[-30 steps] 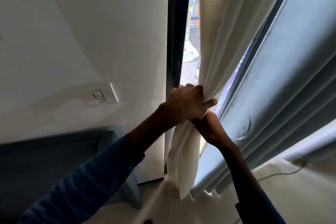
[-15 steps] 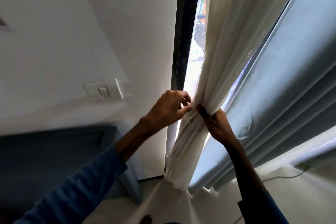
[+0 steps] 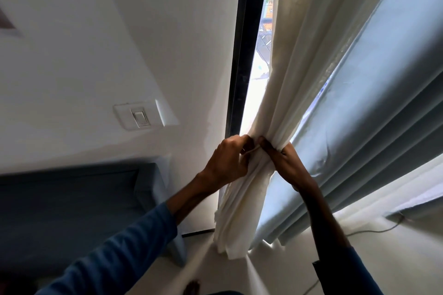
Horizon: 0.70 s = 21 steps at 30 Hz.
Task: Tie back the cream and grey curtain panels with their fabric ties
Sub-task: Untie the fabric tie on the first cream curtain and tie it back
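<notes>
plain cream curtain, pale grey-blue curtain, white wall, black window frame, blue sleeve

Window frame: dark, smooth, slight sheen, looks like metal. Cream curtain, just right of the frame: thin woven cloth, matt, translucent, finely creased. Grey curtain, further right of the frame: heavier cloth, smooth, faint satin sheen. Wall, left of the frame: matt white paint. Switch plate on it: smooth, glossy plastic.

Blue long sleeves stop short of both wrists.
</notes>
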Each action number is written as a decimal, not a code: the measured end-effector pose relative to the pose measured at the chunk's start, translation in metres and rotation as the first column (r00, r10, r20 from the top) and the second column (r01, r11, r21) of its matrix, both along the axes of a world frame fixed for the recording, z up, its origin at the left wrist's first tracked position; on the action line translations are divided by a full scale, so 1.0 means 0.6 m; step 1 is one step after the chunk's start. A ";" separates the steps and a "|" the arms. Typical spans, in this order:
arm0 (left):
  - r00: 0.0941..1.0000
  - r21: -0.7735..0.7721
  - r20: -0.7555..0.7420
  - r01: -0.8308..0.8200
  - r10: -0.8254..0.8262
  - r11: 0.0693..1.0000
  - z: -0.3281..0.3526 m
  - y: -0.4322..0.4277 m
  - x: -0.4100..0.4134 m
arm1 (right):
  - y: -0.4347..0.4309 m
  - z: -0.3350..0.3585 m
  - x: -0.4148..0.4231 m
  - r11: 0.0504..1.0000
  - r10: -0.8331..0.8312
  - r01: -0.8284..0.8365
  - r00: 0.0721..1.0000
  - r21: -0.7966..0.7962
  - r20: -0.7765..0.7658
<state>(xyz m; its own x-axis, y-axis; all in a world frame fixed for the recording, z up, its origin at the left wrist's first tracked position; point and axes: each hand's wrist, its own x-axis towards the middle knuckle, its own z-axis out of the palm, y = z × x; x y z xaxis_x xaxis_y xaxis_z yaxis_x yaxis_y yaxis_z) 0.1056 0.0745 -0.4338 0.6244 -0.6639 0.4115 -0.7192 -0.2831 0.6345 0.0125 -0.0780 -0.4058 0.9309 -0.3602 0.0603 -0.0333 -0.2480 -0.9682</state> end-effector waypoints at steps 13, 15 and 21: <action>0.921 0.087 -0.364 0.180 -0.137 0.980 0.018 0.030 0.047 | -0.011 0.002 -0.002 0.986 0.059 -0.054 0.998 0.155 -0.032; 0.913 0.092 -0.361 0.240 -0.193 0.966 0.017 0.034 0.047 | -0.012 0.003 -0.001 0.987 0.050 -0.045 0.998 0.153 -0.032; 0.982 0.131 -0.114 0.165 -0.150 0.978 -0.007 0.043 0.060 | -0.022 0.003 -0.003 0.987 0.018 -0.011 0.999 0.158 -0.045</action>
